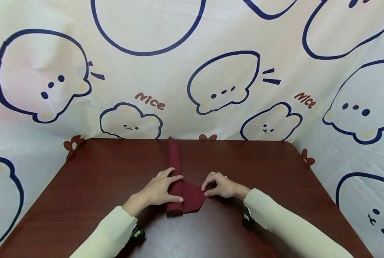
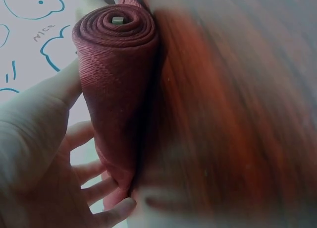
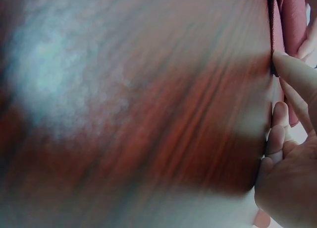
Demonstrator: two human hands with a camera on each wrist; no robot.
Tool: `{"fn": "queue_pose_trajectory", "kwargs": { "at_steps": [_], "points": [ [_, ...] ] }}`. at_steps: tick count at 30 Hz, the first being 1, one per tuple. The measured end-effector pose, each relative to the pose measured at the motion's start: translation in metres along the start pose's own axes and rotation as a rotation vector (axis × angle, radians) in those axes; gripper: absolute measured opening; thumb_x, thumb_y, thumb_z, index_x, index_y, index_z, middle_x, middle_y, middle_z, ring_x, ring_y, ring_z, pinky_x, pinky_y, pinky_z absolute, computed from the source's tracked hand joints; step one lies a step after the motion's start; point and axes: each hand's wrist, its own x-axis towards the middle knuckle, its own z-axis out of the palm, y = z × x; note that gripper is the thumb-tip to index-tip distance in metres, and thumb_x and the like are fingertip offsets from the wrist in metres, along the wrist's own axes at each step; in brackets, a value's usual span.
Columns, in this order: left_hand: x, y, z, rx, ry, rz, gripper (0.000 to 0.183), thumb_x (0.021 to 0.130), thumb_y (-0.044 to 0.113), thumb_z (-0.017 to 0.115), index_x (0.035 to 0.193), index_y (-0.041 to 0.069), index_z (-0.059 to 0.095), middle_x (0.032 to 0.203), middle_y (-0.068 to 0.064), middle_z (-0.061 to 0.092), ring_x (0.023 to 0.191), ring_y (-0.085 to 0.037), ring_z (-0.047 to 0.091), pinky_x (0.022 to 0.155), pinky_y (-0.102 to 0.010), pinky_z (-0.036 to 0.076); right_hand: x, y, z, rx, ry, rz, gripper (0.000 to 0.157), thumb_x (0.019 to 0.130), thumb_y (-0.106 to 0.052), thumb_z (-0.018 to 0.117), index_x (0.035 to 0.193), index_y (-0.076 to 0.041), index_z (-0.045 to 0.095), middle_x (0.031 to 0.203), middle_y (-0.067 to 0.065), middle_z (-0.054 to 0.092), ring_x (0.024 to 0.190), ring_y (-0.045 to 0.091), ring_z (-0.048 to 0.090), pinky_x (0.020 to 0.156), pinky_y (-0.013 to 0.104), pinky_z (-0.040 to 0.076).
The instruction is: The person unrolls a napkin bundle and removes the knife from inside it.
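Note:
A dark red cloth [image 1: 174, 161] is rolled into a long tube that points away from me, with a flat pointed flap [image 1: 192, 197] left unrolled on its right. My left hand [image 1: 158, 188] lies across the roll, thumb stretched over it near the front end and fingers spread farther up. In the left wrist view, the spiral end of the roll [image 2: 116, 79] has a small pale, square-ended piece [image 2: 118, 20] at its core. At the flap's right corner, my right hand [image 1: 222, 184] pinches the edge between thumb and index finger; its other fingers [image 3: 277, 131] are curled.
The cloth lies on a brown wood-grain table [image 1: 114, 157], its far end close to the back edge. A white curtain [image 1: 172, 75] with cartoon drawings hangs behind and along both sides. Dark straps with cameras [image 1: 138, 234] sit at the wrists.

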Motion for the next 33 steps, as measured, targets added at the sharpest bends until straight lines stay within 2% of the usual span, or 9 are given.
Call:
{"fn": "queue_pose_trajectory", "kwargs": {
  "at_steps": [12,22,33],
  "points": [
    [-0.012,-0.010,-0.005,-0.014,-0.006,-0.041,0.079,0.080,0.048,0.083,0.147,0.020,0.054,0.164,-0.014,0.032,0.147,-0.043,0.033,0.112,-0.069,0.033,-0.004,0.000,0.002,0.017,-0.005,0.007,0.006,0.088,-0.018,0.079,0.094,-0.019,0.079,0.107,0.001,0.064,0.106,0.017,0.054,0.099,0.057,0.029],
    [-0.017,-0.022,-0.012,-0.030,-0.003,-0.036,0.079,0.080,0.048,0.083,0.148,0.022,0.053,0.163,-0.014,0.034,0.147,-0.044,0.033,0.111,-0.071,0.033,-0.002,0.000,0.000,0.022,-0.011,0.010,0.006,0.088,-0.018,0.079,0.095,-0.018,0.079,0.108,0.002,0.063,0.107,0.018,0.053,0.100,0.061,0.027],
    [-0.025,-0.031,-0.017,-0.024,0.001,-0.039,0.081,0.078,0.049,0.084,0.148,0.023,0.052,0.162,-0.014,0.037,0.145,-0.044,0.034,0.107,-0.071,0.037,0.000,-0.003,-0.001,0.016,-0.017,0.011,0.006,0.088,-0.018,0.079,0.094,-0.019,0.079,0.108,0.001,0.064,0.107,0.017,0.053,0.101,0.062,0.027]
  ]
}}
